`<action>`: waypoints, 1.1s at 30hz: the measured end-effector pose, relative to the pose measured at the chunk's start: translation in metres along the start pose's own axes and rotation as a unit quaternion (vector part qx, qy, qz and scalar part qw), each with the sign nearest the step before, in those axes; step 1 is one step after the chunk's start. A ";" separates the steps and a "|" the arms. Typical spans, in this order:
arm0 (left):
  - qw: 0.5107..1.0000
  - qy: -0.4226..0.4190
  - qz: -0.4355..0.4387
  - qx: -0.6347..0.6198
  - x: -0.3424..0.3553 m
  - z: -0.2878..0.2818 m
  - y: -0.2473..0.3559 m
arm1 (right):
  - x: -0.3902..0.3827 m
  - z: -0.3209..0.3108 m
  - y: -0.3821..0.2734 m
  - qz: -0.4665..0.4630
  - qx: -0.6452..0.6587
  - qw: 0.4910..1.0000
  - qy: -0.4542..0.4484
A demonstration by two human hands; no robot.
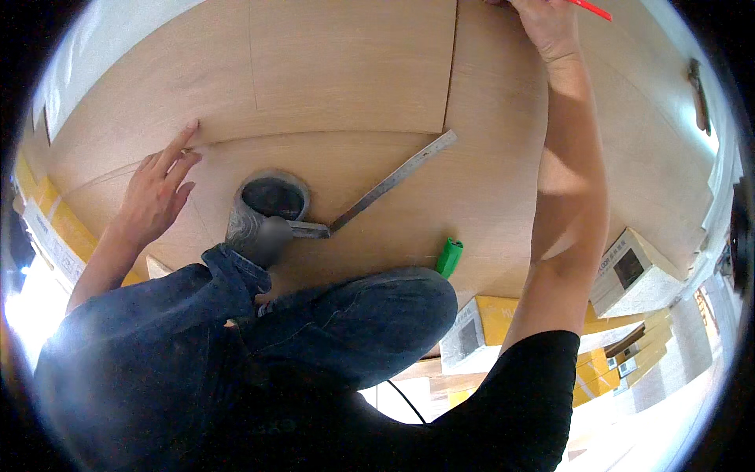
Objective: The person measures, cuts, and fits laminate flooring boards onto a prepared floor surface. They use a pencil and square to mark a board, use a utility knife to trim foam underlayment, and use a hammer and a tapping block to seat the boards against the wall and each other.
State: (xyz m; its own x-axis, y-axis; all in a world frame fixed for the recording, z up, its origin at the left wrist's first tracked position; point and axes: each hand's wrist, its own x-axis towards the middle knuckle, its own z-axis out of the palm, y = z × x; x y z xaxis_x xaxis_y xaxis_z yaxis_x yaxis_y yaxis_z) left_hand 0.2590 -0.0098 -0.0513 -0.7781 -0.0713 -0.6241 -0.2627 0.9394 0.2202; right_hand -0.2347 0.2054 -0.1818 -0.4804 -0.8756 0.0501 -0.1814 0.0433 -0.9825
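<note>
My left hand (161, 189) rests on the light wood-coloured boards (354, 71), fingers spread, index fingertip near the seam between two pieces. At the top edge of the view is my right hand (544, 25), its fingers partly cut off by the frame. A slim red pencil-like stick (591, 9) juts out from that hand to the right. Between the hands lies a metal try square (393, 180), its blade slanting up to a corner of the board seams and its stock beside my grey shoe (275, 197).
A green tool-like object (450, 256) lies by my bent knee (417, 303). White and yellow cartons stand at right, including an open-looking box (638, 271); another yellow carton (59, 228) is at left. A dark-handled tool (698, 96) lies at the far right.
</note>
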 end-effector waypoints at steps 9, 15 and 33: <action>1.000 0.007 0.017 0.000 0.004 0.000 -0.003 | -0.001 -0.005 -0.002 -0.008 0.007 1.000 -0.013; 1.000 -0.005 0.005 0.001 0.001 0.000 -0.003 | 0.001 -0.002 -0.003 -0.016 -0.014 1.000 -0.009; 1.000 0.008 0.025 0.007 0.005 0.001 -0.009 | -0.001 -0.001 -0.010 -0.019 -0.016 1.000 0.004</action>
State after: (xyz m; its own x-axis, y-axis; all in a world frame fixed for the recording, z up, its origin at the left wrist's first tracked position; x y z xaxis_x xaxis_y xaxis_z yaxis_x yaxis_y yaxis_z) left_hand 0.2582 -0.0178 -0.0572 -0.7993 -0.0287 -0.6002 -0.2144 0.9468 0.2402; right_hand -0.2334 0.2064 -0.1723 -0.4793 -0.8732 0.0882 -0.2271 0.0264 -0.9735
